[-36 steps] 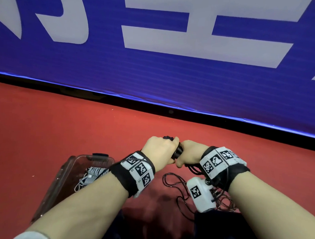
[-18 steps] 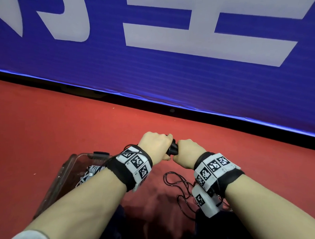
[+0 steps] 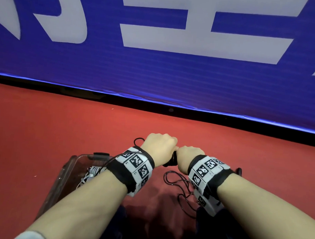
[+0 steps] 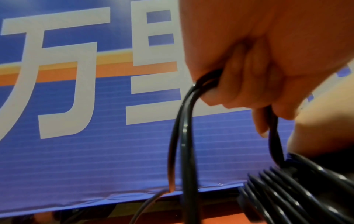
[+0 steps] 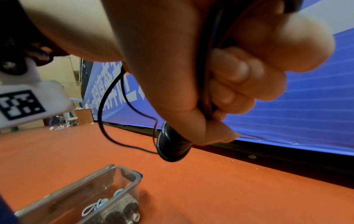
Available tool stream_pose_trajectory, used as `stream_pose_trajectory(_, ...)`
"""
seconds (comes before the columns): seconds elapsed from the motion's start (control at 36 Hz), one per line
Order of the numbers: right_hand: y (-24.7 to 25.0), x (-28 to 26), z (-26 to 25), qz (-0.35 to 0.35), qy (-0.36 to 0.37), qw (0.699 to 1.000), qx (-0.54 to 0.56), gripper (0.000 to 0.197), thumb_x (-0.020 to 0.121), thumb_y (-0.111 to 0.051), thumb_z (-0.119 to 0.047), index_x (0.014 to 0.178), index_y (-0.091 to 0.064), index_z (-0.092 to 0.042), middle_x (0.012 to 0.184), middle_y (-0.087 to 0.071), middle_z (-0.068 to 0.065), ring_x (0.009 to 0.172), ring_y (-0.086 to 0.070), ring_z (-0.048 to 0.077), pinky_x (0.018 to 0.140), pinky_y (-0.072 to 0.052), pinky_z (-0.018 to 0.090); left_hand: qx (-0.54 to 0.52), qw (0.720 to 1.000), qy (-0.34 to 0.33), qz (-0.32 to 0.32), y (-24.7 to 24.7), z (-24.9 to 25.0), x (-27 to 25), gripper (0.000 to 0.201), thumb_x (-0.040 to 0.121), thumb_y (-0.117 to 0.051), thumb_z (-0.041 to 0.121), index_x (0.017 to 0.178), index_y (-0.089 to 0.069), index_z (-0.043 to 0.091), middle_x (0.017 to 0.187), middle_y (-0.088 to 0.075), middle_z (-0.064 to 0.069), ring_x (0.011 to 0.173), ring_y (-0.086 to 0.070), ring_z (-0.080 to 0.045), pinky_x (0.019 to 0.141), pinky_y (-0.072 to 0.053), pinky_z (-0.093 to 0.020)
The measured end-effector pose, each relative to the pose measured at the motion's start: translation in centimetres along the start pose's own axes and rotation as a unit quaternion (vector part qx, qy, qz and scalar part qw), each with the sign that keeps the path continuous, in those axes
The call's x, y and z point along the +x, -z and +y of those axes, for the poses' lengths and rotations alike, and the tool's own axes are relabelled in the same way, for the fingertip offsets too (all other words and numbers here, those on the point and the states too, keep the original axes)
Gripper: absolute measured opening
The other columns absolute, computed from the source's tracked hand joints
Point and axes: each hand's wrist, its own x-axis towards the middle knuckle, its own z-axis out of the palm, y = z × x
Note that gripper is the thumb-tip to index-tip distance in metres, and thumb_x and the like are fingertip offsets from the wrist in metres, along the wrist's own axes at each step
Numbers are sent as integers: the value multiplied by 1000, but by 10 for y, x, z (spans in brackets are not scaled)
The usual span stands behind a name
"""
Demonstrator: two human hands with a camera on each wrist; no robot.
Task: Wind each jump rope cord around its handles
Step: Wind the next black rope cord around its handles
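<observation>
Red flooring (image 3: 81, 134) runs to a blue banner (image 3: 154, 71), a clear bin (image 3: 65, 171) lies left, and above it the right hand (image 3: 187, 156) grips the black handles (image 3: 172, 160) while the left hand (image 3: 159, 148) pinches their black cord (image 4: 184, 136).

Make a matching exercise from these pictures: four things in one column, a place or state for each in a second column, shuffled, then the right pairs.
Things
1. left hand
2. right hand
3. clear plastic box
4. loose black cord

Places or states
A. lies in loops on the red floor under the right wrist
B. stands on the floor on the person's left, with light-coloured cords inside
C. pinches a loop of black cord
D. curled round the ribbed black handles

Pairs: 1-C, 2-D, 3-B, 4-A
</observation>
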Motion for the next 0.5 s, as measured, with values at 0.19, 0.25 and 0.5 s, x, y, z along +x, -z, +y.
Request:
stream_pose_trajectory(0.19, 21, 10, 31, 73, -83, 962, 250, 6, 86, -56, -15, 92, -56, -18, 88, -60, 4, 80, -58, 25, 69, -43, 25, -177, 982, 50, 49, 0, 7, -9, 31, 105, -27, 31, 99, -48, 9, 91, -61, -13, 81, -57, -36, 65, -36, -36)
stream_pose_trajectory(0.25, 26, 9, 37, 95, -85, 941, 314, 5, 84, -58, -14, 85, -55, -18, 85, -60, 4, 81, -59, 26, 70, -42, 26, -249, 966, 61, 25, -3, 6, -6, 36, 104, -25, 33, 97, -49, 7, 90, -61, -12, 80, -57, -35, 72, -44, -42)
stream_pose_trajectory(0.5, 36, 2, 33, 79, -54, 885, 455, 17, 79, -63, -5, 73, -51, -14, 52, -42, -1, 42, -36, 13, 33, -26, 13, -284, 954, 74, -65, -19, -6, -1, 25, 105, -24, 28, 99, -39, 8, 98, -61, -17, 83, -58, -34, 80, -47, -48)
